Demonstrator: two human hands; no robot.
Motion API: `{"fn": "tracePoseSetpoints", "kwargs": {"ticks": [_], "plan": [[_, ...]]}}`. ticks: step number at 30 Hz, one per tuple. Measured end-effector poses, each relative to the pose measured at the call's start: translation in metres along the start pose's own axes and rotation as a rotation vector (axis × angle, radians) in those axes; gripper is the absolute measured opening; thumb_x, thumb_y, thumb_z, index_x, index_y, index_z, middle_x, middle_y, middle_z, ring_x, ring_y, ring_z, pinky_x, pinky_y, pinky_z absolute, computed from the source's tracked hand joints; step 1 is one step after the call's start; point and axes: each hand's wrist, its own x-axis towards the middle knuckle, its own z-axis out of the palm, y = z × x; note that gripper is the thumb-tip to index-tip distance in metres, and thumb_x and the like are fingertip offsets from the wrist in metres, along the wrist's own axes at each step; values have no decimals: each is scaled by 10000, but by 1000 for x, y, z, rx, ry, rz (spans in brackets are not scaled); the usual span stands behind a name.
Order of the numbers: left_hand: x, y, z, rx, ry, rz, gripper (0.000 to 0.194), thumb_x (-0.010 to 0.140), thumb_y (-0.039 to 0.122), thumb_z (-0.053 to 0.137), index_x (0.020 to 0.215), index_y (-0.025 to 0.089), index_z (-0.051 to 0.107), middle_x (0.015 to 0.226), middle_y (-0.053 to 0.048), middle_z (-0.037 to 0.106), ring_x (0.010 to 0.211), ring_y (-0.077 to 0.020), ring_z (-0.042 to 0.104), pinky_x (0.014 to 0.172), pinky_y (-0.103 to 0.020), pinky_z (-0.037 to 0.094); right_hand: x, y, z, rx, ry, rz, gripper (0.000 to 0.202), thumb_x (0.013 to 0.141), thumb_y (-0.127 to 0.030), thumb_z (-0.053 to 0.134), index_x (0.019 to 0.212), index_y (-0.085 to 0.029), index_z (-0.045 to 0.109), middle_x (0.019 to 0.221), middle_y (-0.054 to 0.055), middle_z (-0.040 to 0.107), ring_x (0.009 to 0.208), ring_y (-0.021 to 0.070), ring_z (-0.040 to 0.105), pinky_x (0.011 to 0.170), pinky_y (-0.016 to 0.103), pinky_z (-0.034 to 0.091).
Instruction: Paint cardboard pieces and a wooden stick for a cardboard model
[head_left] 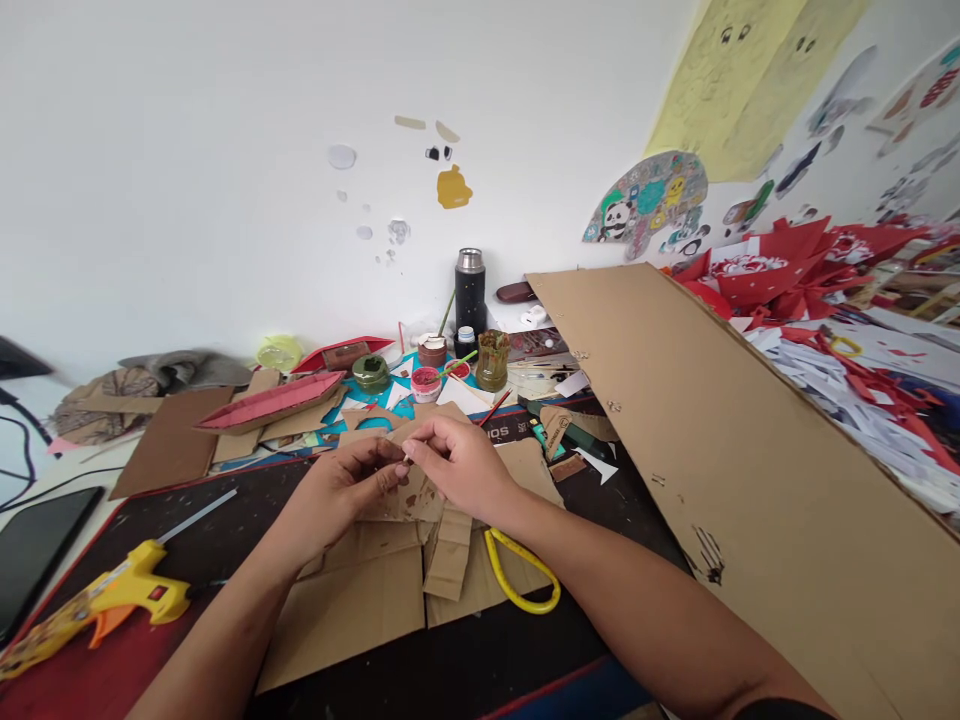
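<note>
In the middle of the head view my left hand (pixel 356 480) and my right hand (pixel 459 462) meet fingertip to fingertip. Both are closed in a pinch around a tiny pale piece (pixel 406 456), too small and covered to name. Right below them lie cut cardboard pieces (pixel 360 580), one stained with brown spots. A narrow folded cardboard strip (pixel 450 555) sticks out toward me beneath my right hand. Beside my right forearm rests a yellow loop-shaped handle (pixel 556 590), the rest of it out of sight.
A yellow glue gun (pixel 131 590) with a glue stick lies at left, near a dark phone (pixel 49 555). Behind stand paint jars (pixel 493 360), a black flask (pixel 470 290) and a pink-lined cardboard boat (pixel 274 402). A large cardboard sheet (pixel 750 480) slants across the right.
</note>
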Motion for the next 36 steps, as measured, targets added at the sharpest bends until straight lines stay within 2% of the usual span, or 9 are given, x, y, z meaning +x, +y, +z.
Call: {"fn": "tracePoseSetpoints", "kwargs": {"ticks": [8, 12, 16, 22, 26, 31, 36], "plan": [[-1, 2, 2, -2, -18, -5, 434, 923, 667, 746, 872, 237, 778, 772, -16, 727, 676, -186, 617, 673, -315, 519, 1, 1, 1, 6, 8, -27, 146, 1069, -352, 715, 1040, -219, 770, 751, -15, 706, 668, 164, 660, 585, 246, 448], [0, 3, 3, -43, -34, -17, 466, 956, 689, 702, 858, 235, 726, 713, -3, 701, 628, -177, 615, 646, -315, 525, 3, 5, 1, 37, 10, -35, 177, 1093, -359, 677, 1098, -219, 784, 687, -34, 666, 573, 145, 619, 535, 238, 428], [3, 1, 4, -128, 19, -49, 507, 914, 743, 725, 875, 240, 682, 675, 6, 700, 592, -172, 610, 592, -304, 504, 6, 8, -2, 120, 11, -24, 267, 1103, -448, 655, 1127, -207, 767, 625, -62, 601, 435, 109, 516, 461, 230, 377], [9, -7, -2, -261, 194, -97, 578, 821, 793, 801, 899, 238, 659, 586, 53, 626, 514, -147, 549, 529, -286, 440, 19, 19, -7, 223, 152, 3, 397, 1023, -604, 682, 1015, -208, 710, 559, -89, 531, 374, 103, 465, 402, 227, 353], [11, -12, -5, -375, 286, -91, 592, 759, 765, 866, 911, 234, 654, 641, 40, 665, 553, -149, 586, 548, -285, 456, 29, 25, -11, 255, 236, 77, 428, 962, -645, 702, 964, -217, 680, 484, -106, 481, 376, 116, 463, 401, 224, 349], [14, -16, -5, -424, 298, -67, 580, 719, 721, 900, 922, 230, 668, 734, 15, 705, 606, -165, 634, 574, -301, 488, 39, 27, -18, 316, 325, 136, 477, 919, -680, 727, 1038, -226, 640, 535, -109, 515, 397, 122, 503, 392, 218, 331], [15, -18, -5, -443, 286, -56, 576, 720, 691, 908, 982, 219, 706, 786, -18, 750, 625, -178, 647, 592, -319, 503, 49, 29, -28, 234, 340, 129, 436, 963, -600, 726, 1157, -225, 618, 593, -92, 576, 395, 134, 521, 370, 230, 332]]}}
